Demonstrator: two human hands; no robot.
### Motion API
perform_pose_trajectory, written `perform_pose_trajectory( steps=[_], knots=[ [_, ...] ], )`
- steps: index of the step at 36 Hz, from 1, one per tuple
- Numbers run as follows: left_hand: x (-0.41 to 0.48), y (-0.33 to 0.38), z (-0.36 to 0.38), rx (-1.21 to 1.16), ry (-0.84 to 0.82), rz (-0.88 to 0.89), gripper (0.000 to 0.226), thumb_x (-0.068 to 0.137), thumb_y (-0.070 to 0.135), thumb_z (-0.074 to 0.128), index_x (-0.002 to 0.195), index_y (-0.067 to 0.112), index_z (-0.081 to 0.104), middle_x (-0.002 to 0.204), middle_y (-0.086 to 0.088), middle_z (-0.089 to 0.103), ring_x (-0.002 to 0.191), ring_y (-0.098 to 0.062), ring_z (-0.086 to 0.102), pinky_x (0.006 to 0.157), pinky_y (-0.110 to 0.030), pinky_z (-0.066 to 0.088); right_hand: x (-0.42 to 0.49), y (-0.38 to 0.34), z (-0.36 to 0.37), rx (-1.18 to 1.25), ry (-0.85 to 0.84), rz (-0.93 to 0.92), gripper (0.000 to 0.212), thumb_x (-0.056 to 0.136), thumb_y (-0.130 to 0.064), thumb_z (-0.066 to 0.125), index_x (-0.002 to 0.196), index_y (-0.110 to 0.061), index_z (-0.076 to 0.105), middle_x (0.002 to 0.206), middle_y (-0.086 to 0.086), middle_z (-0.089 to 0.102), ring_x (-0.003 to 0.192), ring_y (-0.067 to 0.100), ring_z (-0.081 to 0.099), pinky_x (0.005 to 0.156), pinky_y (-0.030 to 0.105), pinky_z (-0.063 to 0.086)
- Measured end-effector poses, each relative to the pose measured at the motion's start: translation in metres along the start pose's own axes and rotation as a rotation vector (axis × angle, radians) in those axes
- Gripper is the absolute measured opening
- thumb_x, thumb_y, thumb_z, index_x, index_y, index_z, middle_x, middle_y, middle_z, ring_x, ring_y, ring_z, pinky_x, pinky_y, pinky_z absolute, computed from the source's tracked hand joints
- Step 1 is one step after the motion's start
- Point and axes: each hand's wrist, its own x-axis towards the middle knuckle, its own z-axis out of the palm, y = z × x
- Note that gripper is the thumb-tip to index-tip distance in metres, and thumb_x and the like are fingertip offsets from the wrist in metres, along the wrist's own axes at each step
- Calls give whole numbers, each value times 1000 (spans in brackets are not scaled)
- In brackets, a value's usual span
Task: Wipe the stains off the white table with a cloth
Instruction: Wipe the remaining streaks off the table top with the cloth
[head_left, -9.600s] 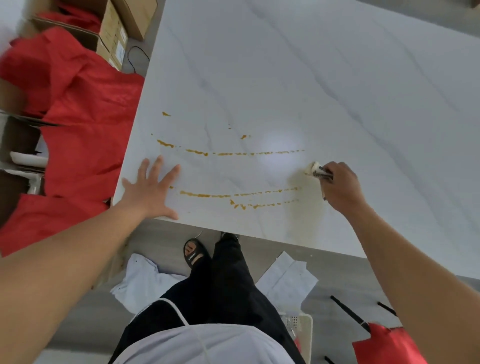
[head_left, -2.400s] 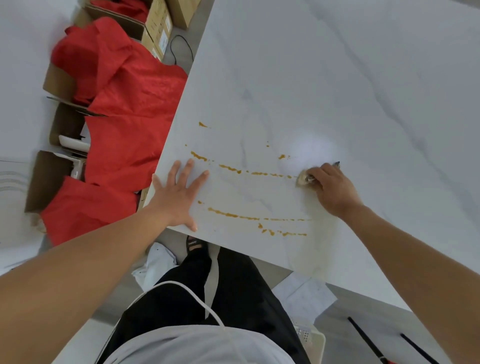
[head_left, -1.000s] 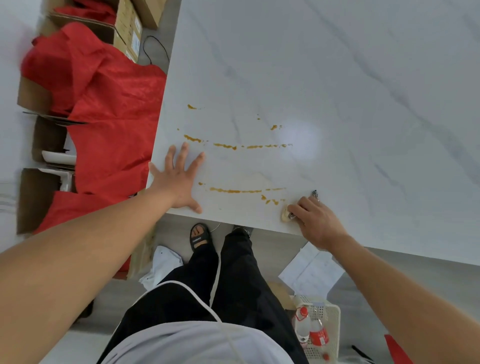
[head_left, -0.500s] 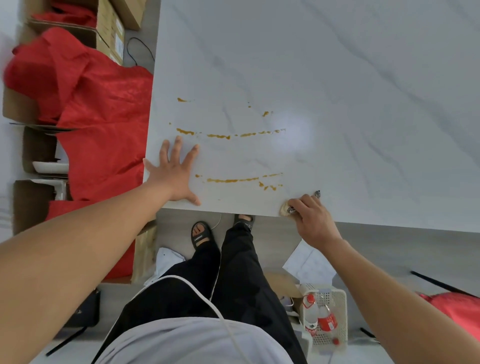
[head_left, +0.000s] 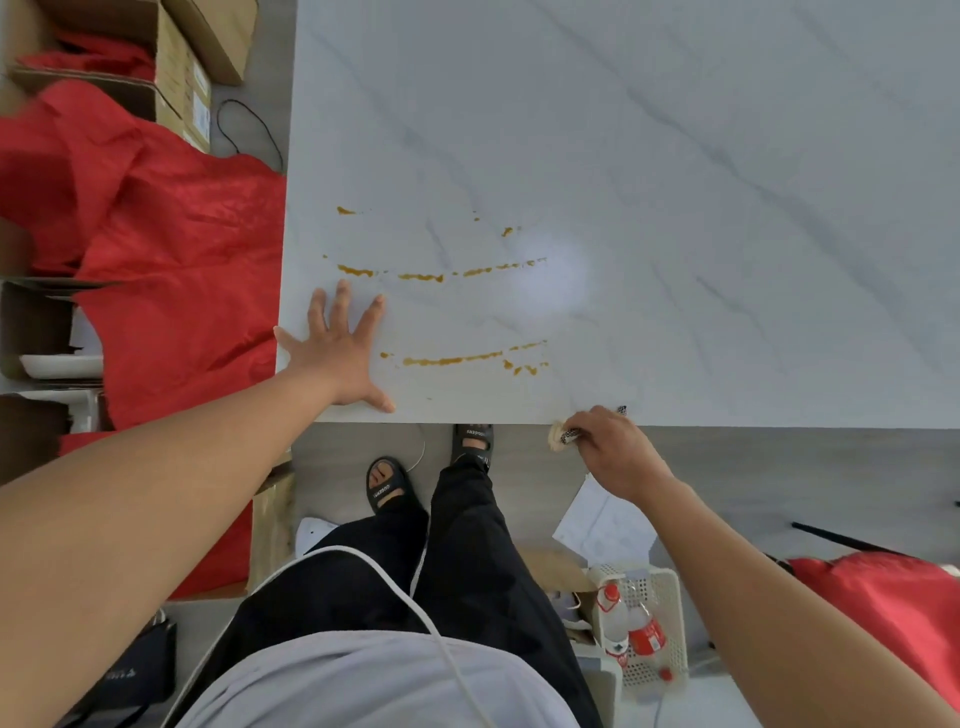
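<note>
The white marble-veined table (head_left: 675, 182) fills the upper view. Orange-brown stains run across it in two streaks, an upper streak (head_left: 421, 275) and a lower streak (head_left: 457, 358), with small spots (head_left: 345, 210) above. My left hand (head_left: 340, 353) presses flat on the table's near left corner, fingers spread, just left of the lower streak. My right hand (head_left: 613, 452) grips a small wadded cloth (head_left: 560, 435), pale with a dark checked bit, right at the table's near edge, partly off it and right of the stains.
Red fabric (head_left: 156, 260) drapes over cardboard boxes (head_left: 187, 78) left of the table. On the floor below are papers (head_left: 597, 525), a white basket with bottles (head_left: 639, 623) and more red fabric (head_left: 893, 608). My legs and sandals stand at the table edge.
My right hand drew the cloth from the upper streak's right end down toward me, to the table's near edge and now partly off it. The left hand stayed pressed on the corner.
</note>
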Motion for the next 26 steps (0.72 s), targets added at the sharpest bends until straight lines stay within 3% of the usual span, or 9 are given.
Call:
perform_pose_trajectory(
  steps=[4, 9, 13, 15, 26],
  knots=[
    [-2, -2, 2, 1, 9, 16, 155, 55, 80, 81, 153, 41, -32, 154, -4, -51, 148, -38, -35, 111, -81, 13, -10, -24, -37, 71, 3, 69, 36, 91, -3, 45, 101, -27, 69, 93, -10, 59, 90, 11, 53, 75, 22, 40],
    [-1, -7, 4, -8, 22, 55, 151, 57, 82, 79, 155, 40, -29, 153, -5, -52, 148, -38, -36, 111, -82, 10, 4, -53, -94, 134, 198, 38, 30, 92, -3, 51, 100, -24, 70, 96, -6, 64, 89, 12, 57, 68, 10, 37],
    [3, -10, 8, 2, 34, 63, 149, 59, 82, 77, 155, 39, -29, 155, -6, -50, 148, -39, -35, 110, -82, 12, 41, -71, -135, 158, 279, 29, 26, 93, -8, 54, 104, -25, 69, 93, -12, 65, 86, 8, 57, 66, 18, 38],
    [5, -9, 10, 15, 40, 56, 149, 61, 83, 75, 154, 38, -31, 154, -6, -50, 148, -40, -35, 110, -82, 13, 64, -78, -153, 133, 294, 8, 26, 93, -10, 54, 107, -25, 69, 96, -9, 66, 88, 13, 57, 66, 19, 39],
    [15, -3, 14, -34, 29, -47, 151, 62, 71, 83, 148, 44, -38, 152, -5, -54, 148, -37, -37, 110, -82, 10, 231, -103, -206, -52, 135, -156, 24, 95, -13, 51, 114, -21, 63, 102, 0, 62, 94, 23, 58, 64, 27, 42]
  ],
)
